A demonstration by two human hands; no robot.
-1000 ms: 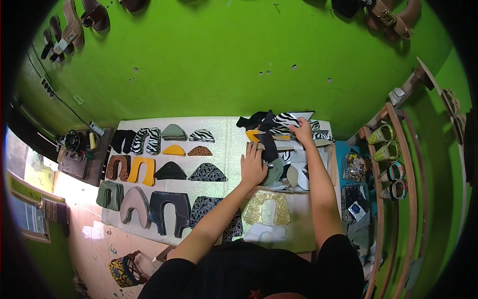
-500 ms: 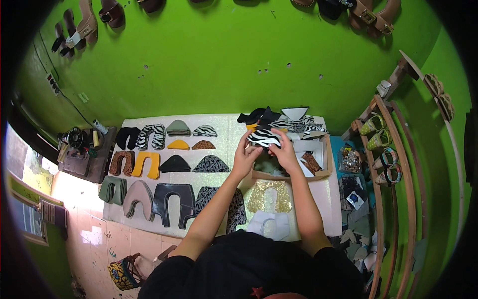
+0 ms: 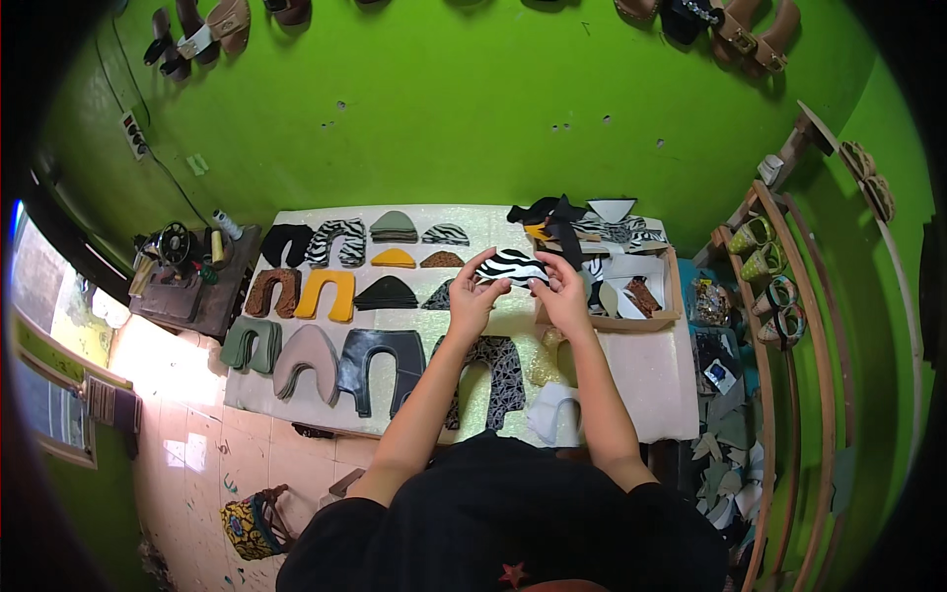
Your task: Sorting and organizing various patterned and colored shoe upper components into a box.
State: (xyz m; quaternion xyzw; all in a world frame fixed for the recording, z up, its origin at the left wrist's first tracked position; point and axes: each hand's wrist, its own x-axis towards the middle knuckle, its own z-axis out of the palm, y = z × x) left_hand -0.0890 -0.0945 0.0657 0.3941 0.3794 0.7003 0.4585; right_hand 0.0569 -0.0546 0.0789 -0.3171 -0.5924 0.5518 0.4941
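Head view, left hand (image 3: 474,302), right hand (image 3: 565,298) pinching zebra-striped piece (image 3: 512,267), cardboard box (image 3: 631,324) holding scraps (image 3: 643,296)

Sandals (image 3: 229,24) on green wall (image 3: 473,128) — patterned bag (image 3: 251,526) on floor (image 3: 192,493).

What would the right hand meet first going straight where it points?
Beyond the zebra-striped black-and-white piece it holds, the right hand would probably meet the heap of black and yellow scraps, though depth is unclear.

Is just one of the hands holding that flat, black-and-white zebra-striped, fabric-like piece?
No, the left hand and the right hand both pinch the zebra-striped piece, one at each end.
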